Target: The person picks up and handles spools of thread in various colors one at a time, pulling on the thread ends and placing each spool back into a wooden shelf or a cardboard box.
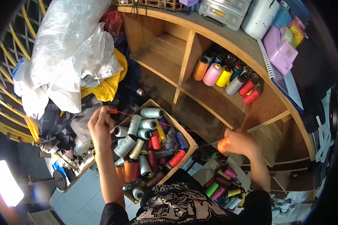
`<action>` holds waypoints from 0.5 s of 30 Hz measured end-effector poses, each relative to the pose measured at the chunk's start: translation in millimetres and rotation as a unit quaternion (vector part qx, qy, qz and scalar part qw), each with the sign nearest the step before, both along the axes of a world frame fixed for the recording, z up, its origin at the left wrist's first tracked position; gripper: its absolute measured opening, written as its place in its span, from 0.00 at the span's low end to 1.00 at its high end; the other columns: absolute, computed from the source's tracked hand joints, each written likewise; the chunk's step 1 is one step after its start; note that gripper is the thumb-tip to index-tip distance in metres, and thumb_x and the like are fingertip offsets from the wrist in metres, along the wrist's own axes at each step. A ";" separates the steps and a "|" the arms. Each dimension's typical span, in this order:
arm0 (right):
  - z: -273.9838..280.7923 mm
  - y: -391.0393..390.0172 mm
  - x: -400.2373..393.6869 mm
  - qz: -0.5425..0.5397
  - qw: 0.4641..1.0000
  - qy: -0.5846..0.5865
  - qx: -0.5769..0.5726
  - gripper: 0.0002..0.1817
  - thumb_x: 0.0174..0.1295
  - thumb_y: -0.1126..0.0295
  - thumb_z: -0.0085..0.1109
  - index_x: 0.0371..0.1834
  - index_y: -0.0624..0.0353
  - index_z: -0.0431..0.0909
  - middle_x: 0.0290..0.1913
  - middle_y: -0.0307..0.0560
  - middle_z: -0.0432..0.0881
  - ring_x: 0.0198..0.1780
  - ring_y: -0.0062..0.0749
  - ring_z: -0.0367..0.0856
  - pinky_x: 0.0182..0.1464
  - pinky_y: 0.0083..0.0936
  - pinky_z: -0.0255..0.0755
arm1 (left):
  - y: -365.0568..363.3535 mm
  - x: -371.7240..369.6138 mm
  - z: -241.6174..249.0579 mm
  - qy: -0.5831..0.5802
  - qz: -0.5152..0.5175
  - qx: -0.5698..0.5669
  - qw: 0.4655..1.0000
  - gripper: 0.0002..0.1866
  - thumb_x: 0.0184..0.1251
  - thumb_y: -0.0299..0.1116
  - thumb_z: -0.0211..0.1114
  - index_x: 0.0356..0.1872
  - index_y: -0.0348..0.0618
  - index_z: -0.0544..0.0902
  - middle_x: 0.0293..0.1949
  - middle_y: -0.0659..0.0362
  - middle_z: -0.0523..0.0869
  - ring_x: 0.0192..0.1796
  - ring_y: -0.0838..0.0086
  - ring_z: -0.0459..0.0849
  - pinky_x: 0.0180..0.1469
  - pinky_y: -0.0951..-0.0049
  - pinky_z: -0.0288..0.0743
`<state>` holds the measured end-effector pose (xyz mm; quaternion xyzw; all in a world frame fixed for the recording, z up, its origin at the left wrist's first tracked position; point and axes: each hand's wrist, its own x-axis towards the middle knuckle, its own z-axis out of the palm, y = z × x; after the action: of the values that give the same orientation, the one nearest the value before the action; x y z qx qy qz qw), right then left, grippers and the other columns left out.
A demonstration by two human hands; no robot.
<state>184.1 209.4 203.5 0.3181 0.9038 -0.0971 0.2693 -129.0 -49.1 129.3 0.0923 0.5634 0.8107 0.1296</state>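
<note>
My right hand [242, 142] is closed around an orange thread spool [224, 144], to the right of an open cardboard box [193, 144]. A thin red-orange thread [159, 122] stretches across above the box between my hands. At its other end my left hand [100, 122] is closed with its fingers pinched, beside the box's left side. A small red-orange piece [114, 111] shows at those fingertips; I cannot make out what it is. Pale green spools [125, 146], a red spool [177, 158] and an orange spool [127, 170] lie jumbled in the box.
A wooden shelf unit [184, 62] curves ahead, with several upright cones, including a pink one [212, 74], in one compartment. A second box of spools [223, 183] sits lower right. Plastic-wrapped bundles [64, 45] are piled at left. A lilac tape dispenser [279, 52] stands on the shelf top.
</note>
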 end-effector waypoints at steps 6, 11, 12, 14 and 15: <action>-58.0 14.3 -1.9 -0.311 0.671 0.653 -0.159 0.22 0.67 0.56 0.54 0.53 0.66 0.72 0.45 0.59 0.82 0.38 0.43 0.85 0.38 0.35 0.81 | -49.4 34.4 -51.0 -0.016 -0.084 0.221 0.972 0.10 0.74 0.34 0.54 0.36 0.37 0.75 0.16 0.68 0.64 0.13 0.84 0.56 0.15 0.82 0.54; -55.0 -12.3 -0.2 -0.331 0.221 0.600 -0.694 0.30 0.64 0.52 0.59 0.59 0.66 0.68 0.50 0.57 0.80 0.37 0.42 0.83 0.40 0.28 0.81 | -30.5 70.0 -123.0 -0.278 -0.083 0.139 0.947 0.08 0.70 0.34 0.58 0.36 0.39 0.78 0.18 0.68 0.66 0.17 0.82 0.62 0.19 0.82 0.56; -71.5 -15.7 0.4 -0.252 0.253 0.585 -0.728 0.30 0.61 0.50 0.61 0.57 0.65 0.72 0.49 0.60 0.81 0.40 0.46 0.83 0.43 0.34 0.80 | -21.4 73.1 -133.4 -0.306 -0.104 0.115 0.939 0.08 0.70 0.34 0.59 0.36 0.39 0.78 0.18 0.68 0.67 0.18 0.82 0.64 0.21 0.82 0.58; -54.4 7.5 -3.8 0.087 0.567 0.361 -0.735 0.26 0.57 0.51 0.65 0.50 0.59 0.79 0.43 0.63 0.83 0.42 0.49 0.84 0.43 0.38 0.78 | 4.2 67.8 -144.1 -0.297 -0.131 0.052 0.944 0.08 0.70 0.34 0.58 0.37 0.40 0.79 0.19 0.67 0.68 0.20 0.81 0.66 0.23 0.81 0.60; -39.9 5.5 -8.2 0.087 0.567 0.359 -0.736 0.26 0.57 0.51 0.65 0.50 0.59 0.79 0.43 0.63 0.83 0.42 0.49 0.84 0.43 0.38 0.78 | 15.1 59.7 -155.1 -0.285 -0.138 0.056 0.947 0.08 0.71 0.34 0.58 0.37 0.40 0.78 0.19 0.67 0.69 0.19 0.81 0.65 0.23 0.81 0.61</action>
<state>175.9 214.9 163.5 -0.1310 0.5656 -0.8112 0.0704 -69.3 -34.0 -25.7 -0.0587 0.4382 0.8076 0.3904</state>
